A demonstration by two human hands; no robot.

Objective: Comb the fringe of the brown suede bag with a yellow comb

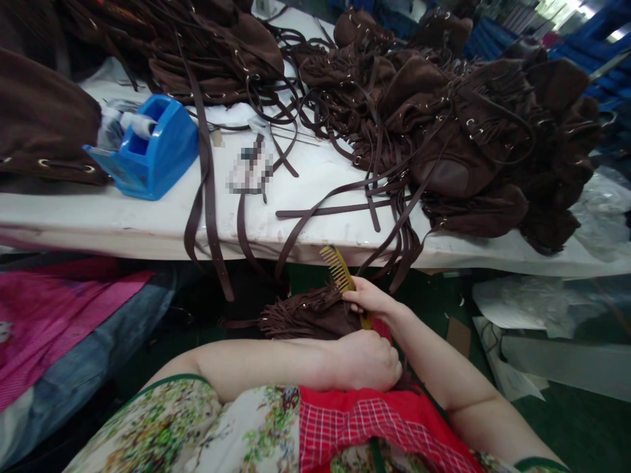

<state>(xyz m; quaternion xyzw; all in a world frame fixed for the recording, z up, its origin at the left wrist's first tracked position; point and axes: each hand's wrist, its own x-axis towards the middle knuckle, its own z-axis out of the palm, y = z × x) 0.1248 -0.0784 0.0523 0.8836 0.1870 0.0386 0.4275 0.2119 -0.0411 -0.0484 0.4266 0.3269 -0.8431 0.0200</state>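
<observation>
My right hand is closed around a yellow comb, whose teeth point left, just above a dark brown fringed bag. The bag lies over my lap, below the table edge, with its fringe spreading to the left. My left hand is closed in a fist at the near right end of the bag, gripping it there. The fingertips of that hand are hidden from view. A red checked apron covers part of my lap.
On the white table stands a blue tape dispenser. Brown bags are heaped at the right and back, with several straps hanging over the front edge. Pink cloth lies at the left; clear plastic is at the right.
</observation>
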